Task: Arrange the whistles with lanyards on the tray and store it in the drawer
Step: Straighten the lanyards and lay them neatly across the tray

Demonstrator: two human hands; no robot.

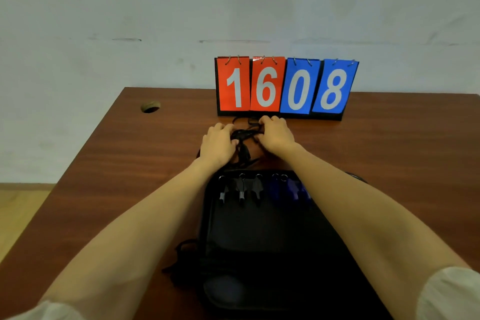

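Observation:
A black tray (262, 236) lies on the wooden table in front of me. Along its far edge sit three black whistles (242, 189) and blue whistles (288, 188) in a row. Beyond the tray lies a tangle of black lanyards (244, 135). My left hand (218, 143) and my right hand (276, 132) both grip this bundle from either side, fingers curled into the cords. More black cord (181, 254) spills over the tray's near left side.
A flip scoreboard (284, 88) reading 1608 stands just behind my hands. A round cable hole (150, 106) is in the table's far left corner. The table's left edge runs diagonally; a pale wall stands behind.

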